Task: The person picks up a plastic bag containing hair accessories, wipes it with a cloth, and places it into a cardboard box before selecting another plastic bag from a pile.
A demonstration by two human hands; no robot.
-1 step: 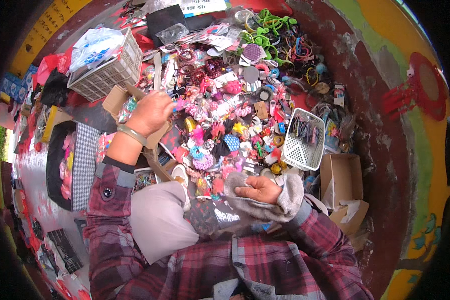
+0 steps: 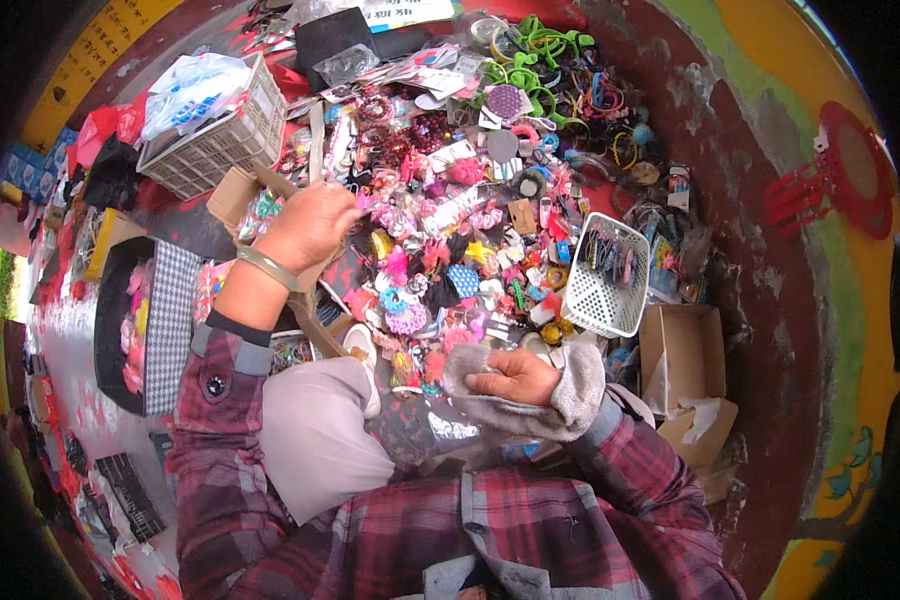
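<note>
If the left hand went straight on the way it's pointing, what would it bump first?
Probably the pink trinkets, just right of the left hand. Its height is hard to judge, so it might pass over them.

Head cam, left of a side-by-side pair, fisheye; looks down from above the plaid jacket (image 2: 420, 530), picture upright; left hand (image 2: 305, 226) and right hand (image 2: 522, 378) sit mid-frame, fairly near; field reaches the slatted crate (image 2: 225, 150) beyond the left hand and the painted wall (image 2: 760, 330) well right of the right hand; black rim, edges bowed.
</note>
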